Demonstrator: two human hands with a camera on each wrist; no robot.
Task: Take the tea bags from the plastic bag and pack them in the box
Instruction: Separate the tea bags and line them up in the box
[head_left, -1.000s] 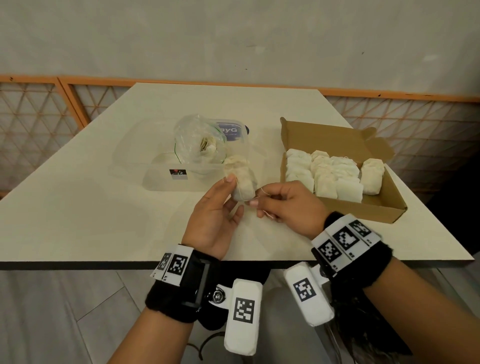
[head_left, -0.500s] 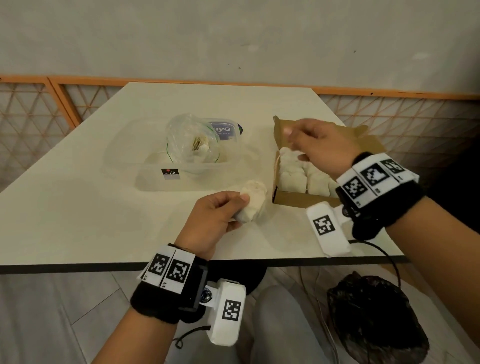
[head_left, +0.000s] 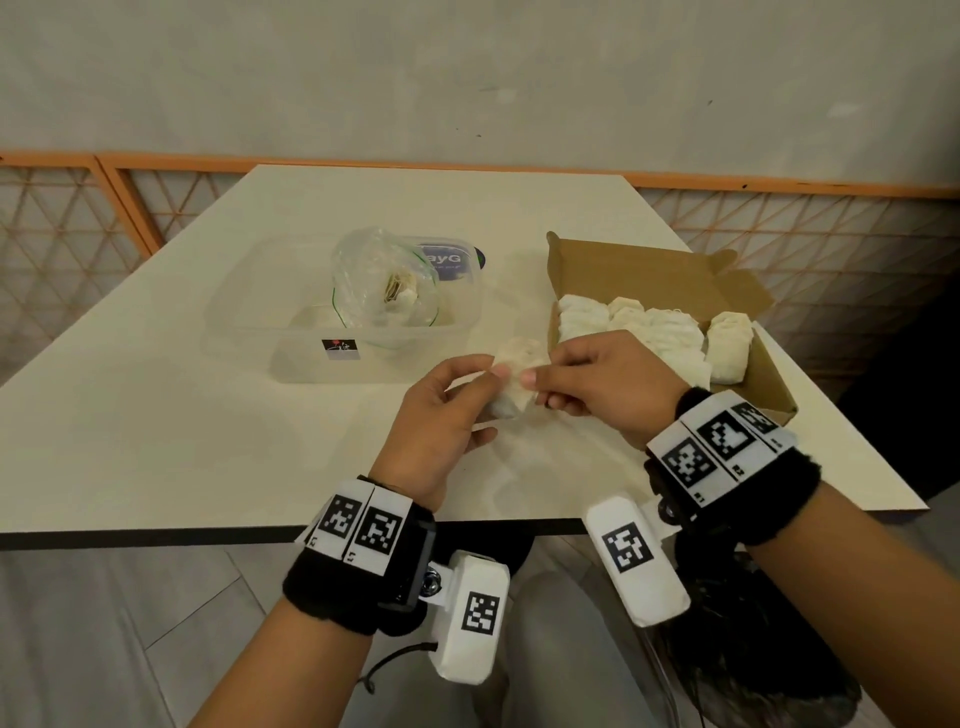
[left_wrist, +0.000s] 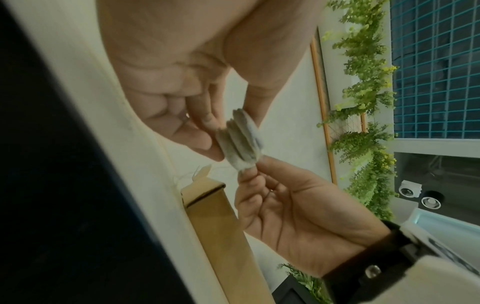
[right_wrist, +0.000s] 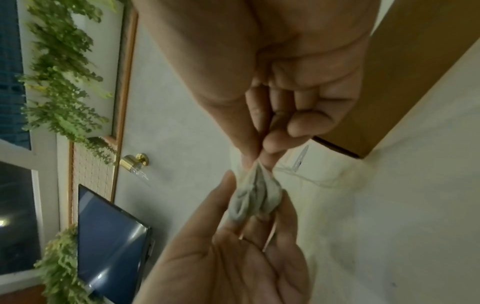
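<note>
My left hand (head_left: 467, 387) holds a small stack of white tea bags (head_left: 519, 371) above the table, thumb on one side and fingers on the other; the left wrist view shows the stack of tea bags (left_wrist: 240, 142) edge-on. My right hand (head_left: 540, 384) pinches the end of one tea bag (right_wrist: 257, 197) in that stack between thumb and forefinger. The open cardboard box (head_left: 727, 291) lies just right of my hands, with several white tea bags (head_left: 649, 332) lined up inside. The clear plastic bag (head_left: 384, 286) stands open in a clear tub, a few tea bags inside.
The clear plastic tub (head_left: 291, 338) sits left of centre on the cream table (head_left: 156, 415), a blue-labelled lid (head_left: 447, 260) behind the bag. Orange lattice railing (head_left: 78, 218) runs behind the table. The table's dark front edge lies near my wrists.
My right hand came back from the box, where it reached half a second ago, to the stack in my left hand. The left hand has kept hold of the stack.
</note>
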